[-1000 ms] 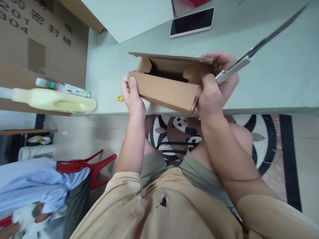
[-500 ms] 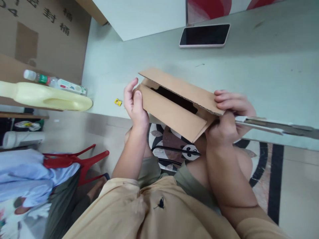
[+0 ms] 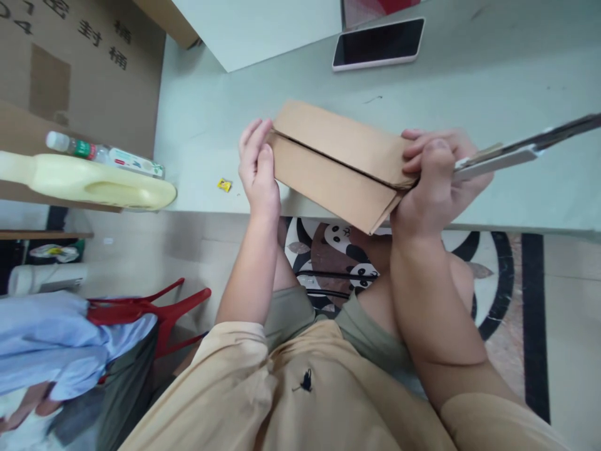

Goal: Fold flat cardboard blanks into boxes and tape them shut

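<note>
Over the table (image 3: 539, 197) edge, your curled L. hand (image 3: 260, 172) & R. hand (image 3: 434, 172) grip the cardboard box (image 3: 333, 163) by opp. ends; R. also clasps a long tool (image 3: 500, 165), far end cut off. Phone (image 3: 379, 44) lies beyond, yellow bottle (image 3: 103, 181) far L.; box int. hidden.

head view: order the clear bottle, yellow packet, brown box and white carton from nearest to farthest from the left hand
1. Brown box: in the left hand, its left end gripped.
2. Yellow packet: on the table, just left of the hand.
3. White carton: farther left.
4. Clear bottle: farthest left, beyond the carton.
</note>
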Demonstrator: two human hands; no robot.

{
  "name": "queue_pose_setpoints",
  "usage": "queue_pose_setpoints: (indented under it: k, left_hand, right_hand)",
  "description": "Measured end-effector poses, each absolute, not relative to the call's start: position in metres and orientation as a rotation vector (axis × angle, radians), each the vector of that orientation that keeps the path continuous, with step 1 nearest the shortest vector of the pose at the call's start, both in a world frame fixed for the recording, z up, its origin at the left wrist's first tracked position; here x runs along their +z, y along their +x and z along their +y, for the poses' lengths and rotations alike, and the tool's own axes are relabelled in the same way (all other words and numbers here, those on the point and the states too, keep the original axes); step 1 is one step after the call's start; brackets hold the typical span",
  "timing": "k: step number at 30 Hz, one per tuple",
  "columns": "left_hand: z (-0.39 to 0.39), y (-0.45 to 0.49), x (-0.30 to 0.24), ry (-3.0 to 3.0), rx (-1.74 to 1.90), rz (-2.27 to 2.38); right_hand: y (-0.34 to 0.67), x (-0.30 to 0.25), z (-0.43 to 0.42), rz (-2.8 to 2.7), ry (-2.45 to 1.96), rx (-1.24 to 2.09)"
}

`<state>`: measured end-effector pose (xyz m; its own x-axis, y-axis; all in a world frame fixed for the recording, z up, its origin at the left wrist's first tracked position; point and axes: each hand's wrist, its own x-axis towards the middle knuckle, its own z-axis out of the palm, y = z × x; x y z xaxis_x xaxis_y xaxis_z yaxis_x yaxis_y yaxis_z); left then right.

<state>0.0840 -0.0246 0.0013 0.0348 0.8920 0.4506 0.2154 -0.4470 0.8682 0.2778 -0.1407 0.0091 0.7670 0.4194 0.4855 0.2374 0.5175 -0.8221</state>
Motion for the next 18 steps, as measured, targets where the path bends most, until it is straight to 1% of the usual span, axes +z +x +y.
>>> queue_pose_setpoints:
  k: [4, 8, 12, 18]
  left_hand:
    - [-0.024, 0.079, 0.006, 1.769, 1.345, 1.118]
    - [-0.030, 0.079, 0.007, 1.711, 1.324, 1.153]
    - [-0.032, 0.075, 0.008, 1.642, 1.339, 1.174]
    - [-0.030, 0.058, 0.005, 1.588, 1.417, 1.161]
  right_hand:
    - [0.282, 0.005, -0.139, -0.752, -0.986, 0.089]
    - [0.282, 0.006, -0.141, -0.773, -0.931, 0.088]
    - [0.283, 0.002, -0.140, -0.724, -0.972, 0.084]
    - [0.300, -0.022, -0.131, -0.639, -1.102, 0.126]
